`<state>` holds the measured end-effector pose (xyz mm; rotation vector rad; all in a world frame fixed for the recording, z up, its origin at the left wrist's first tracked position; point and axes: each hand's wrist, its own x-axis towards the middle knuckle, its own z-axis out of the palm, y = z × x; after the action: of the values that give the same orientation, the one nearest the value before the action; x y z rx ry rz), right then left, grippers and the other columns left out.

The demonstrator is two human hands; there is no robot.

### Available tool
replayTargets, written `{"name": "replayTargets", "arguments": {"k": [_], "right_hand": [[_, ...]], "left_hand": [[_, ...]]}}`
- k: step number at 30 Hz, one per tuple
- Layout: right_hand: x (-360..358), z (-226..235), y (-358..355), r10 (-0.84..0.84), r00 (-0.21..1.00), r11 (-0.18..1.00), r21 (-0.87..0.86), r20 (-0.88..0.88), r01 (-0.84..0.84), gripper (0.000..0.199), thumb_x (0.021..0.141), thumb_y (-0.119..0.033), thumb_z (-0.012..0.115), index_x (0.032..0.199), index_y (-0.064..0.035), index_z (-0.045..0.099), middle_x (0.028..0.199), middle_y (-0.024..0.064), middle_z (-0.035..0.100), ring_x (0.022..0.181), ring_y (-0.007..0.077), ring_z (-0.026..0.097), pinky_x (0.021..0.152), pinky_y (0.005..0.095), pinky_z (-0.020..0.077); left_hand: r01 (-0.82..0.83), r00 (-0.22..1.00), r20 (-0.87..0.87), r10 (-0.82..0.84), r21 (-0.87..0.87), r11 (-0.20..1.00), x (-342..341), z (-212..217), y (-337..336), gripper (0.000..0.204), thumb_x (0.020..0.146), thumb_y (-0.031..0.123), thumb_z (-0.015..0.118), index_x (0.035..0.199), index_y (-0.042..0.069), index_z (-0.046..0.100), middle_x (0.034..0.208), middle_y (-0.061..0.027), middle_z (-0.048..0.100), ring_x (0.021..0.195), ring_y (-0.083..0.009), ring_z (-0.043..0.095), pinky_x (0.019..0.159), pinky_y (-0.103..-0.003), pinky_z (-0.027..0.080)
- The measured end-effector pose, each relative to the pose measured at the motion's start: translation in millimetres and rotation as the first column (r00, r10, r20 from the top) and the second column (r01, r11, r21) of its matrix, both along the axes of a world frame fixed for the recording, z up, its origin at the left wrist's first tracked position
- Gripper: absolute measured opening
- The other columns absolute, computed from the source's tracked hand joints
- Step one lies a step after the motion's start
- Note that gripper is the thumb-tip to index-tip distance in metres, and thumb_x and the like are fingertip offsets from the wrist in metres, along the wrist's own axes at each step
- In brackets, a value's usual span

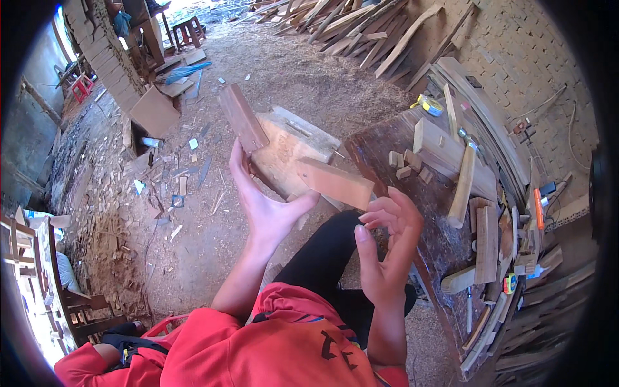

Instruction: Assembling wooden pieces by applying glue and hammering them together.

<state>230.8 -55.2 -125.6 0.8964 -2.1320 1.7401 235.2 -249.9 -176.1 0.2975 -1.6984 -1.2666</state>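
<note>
My left hand (261,209) is closed around a wooden workpiece above a pale wooden stand. One reddish-brown block (243,117) of it points up and away on the left. An orange-brown block (336,182) reaches to the right, its near end by my left thumb. How the two blocks join is hidden behind my fingers. My right hand (391,242) is raised just below the right end of the orange-brown block. Its fingers are loosely bent and apart, with nothing visible in them. The wooden stand (300,132) has a slotted far edge.
On my right, a dark workbench (445,242) carries small wood blocks (409,162), larger offcuts, a yellow tape measure (430,105) and a hammer (465,137). Stacked planks (361,32) lie far off. Wood scraps litter the floor. Another person in red (106,361) sits at lower left.
</note>
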Motion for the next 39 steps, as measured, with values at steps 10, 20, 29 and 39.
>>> {"name": "replayTargets", "arguments": {"k": [10, 20, 29, 39], "right_hand": [[1.3, -1.6, 12.5, -0.029, 0.992, 0.999, 0.019, 0.123, 0.027, 0.032, 0.103, -0.01, 0.059, 0.131, 0.0033, 0.05, 0.098, 0.0119, 0.066, 0.082, 0.0159, 0.063, 0.077, 0.0291, 0.0498], [-2.5, 30.0, 34.5, -0.069, 0.998, 0.967, 0.246, -0.002, 0.067, 0.021, 0.102, -0.013, 0.062, 0.121, -0.0044, 0.062, 0.086, 0.0101, 0.067, 0.067, 0.0171, 0.062, 0.063, 0.0304, 0.0483], [-13.3, 71.0, 57.4, -0.174, 0.984, 0.952, 0.25, -0.045, 0.179, 0.042, 0.096, -0.011, 0.068, 0.137, -0.0089, 0.058, 0.08, 0.0005, 0.059, 0.063, 0.0093, 0.048, 0.059, 0.0258, 0.0401], [-15.2, 87.9, 45.7, 0.083, 0.976, 0.936, 0.351, -0.2, -0.008, 0.025, 0.088, -0.011, 0.076, 0.111, -0.0062, 0.068, 0.094, 0.0091, 0.072, 0.081, 0.028, 0.069, 0.071, 0.0363, 0.0543]], "left_hand": [[0.043, 0.996, 0.081, -0.027, -0.204, 0.978, 6.0, -2.6, 10.0, 0.133, 0.051, 0.033, 0.096, 0.154, -0.006, 0.021, 0.143, -0.0242, 0.042, 0.134, -0.0364, 0.046, 0.115, -0.047, 0.036], [0.082, 0.997, 0.053, -0.064, -0.539, 0.839, 14.2, -4.3, -7.7, 0.133, 0.049, 0.036, 0.098, 0.153, -0.004, 0.026, 0.137, -0.0244, 0.048, 0.125, -0.0402, 0.051, 0.103, -0.05, 0.043], [0.274, 0.949, 0.124, -0.289, -0.774, 0.57, 16.9, 37.4, -21.2, 0.116, 0.057, 0.043, 0.093, 0.151, 0.003, 0.038, 0.138, -0.0202, 0.057, 0.121, -0.0406, 0.059, 0.103, -0.053, 0.044], [0.326, 0.905, 0.204, -0.374, -0.897, 0.3, 19.3, 56.9, 6.1, 0.074, 0.086, 0.052, 0.064, 0.14, 0.003, 0.058, 0.132, -0.0119, 0.064, 0.121, -0.0279, 0.062, 0.102, -0.043, 0.049]]}}
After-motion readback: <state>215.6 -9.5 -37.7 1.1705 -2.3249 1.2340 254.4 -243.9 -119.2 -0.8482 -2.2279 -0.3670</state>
